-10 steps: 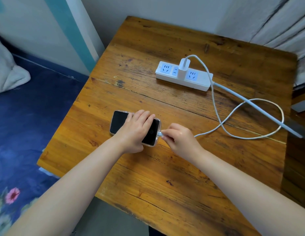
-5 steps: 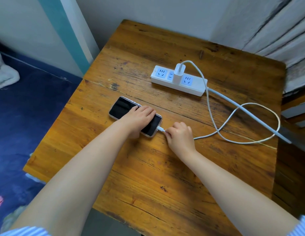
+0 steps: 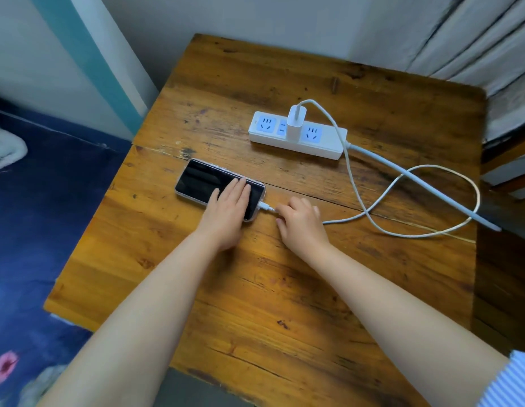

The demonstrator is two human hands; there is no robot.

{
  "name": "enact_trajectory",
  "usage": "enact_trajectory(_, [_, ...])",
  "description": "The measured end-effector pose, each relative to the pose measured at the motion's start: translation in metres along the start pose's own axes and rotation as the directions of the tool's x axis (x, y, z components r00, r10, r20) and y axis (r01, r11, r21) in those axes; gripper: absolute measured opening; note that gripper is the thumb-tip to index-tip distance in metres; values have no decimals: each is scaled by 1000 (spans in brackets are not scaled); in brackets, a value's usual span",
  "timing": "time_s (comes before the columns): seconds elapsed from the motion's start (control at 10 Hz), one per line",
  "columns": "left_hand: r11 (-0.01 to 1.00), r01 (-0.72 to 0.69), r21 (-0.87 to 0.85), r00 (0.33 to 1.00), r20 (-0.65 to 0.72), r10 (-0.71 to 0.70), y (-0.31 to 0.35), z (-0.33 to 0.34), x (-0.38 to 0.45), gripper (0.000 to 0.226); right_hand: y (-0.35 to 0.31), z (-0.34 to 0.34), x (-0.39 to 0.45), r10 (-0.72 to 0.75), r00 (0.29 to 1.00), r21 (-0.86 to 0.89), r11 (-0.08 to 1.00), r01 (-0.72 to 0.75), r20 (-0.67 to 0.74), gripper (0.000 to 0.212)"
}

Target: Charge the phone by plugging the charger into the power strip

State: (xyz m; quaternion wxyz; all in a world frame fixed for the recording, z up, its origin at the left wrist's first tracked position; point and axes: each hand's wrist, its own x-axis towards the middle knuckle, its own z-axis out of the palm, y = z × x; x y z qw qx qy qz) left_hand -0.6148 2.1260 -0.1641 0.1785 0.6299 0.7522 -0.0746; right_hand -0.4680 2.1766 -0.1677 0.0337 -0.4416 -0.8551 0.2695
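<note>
A black phone [image 3: 207, 180] lies flat on the wooden table [image 3: 284, 289], screen up and dark. My left hand [image 3: 227, 214] rests flat on its right half, fingers together. The white cable's plug [image 3: 264, 206] sits in the phone's right end. My right hand [image 3: 300, 223] lies just right of the plug, fingers curled over the white cable [image 3: 402, 183], which loops across the table. The white charger [image 3: 295, 121] stands plugged into the middle of the white power strip [image 3: 328, 145].
The power strip's thick grey cord [image 3: 425, 186] runs off the table's right edge. A bed with a dark blue floral cover [image 3: 35, 230] lies to the left. A wall is behind the table and grey curtains [image 3: 475, 39] hang at the back right.
My right hand has let go of the plug and drawn slightly right along the cable. My left hand has slid toward the phone's right end, uncovering more of the screen.
</note>
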Motion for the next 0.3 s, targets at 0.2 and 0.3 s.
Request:
enact_trajectory(0.2, [940,152,-305,955,-200,-220,30,46,-43,58,3,-25,-22,32,997,173,985,-19,-74,22])
enact_trajectory(0.3, [888,299,-350,926,-117,-358,38,59,-50,59,-3,-62,-26,103,979,465,885,-10,-175,18])
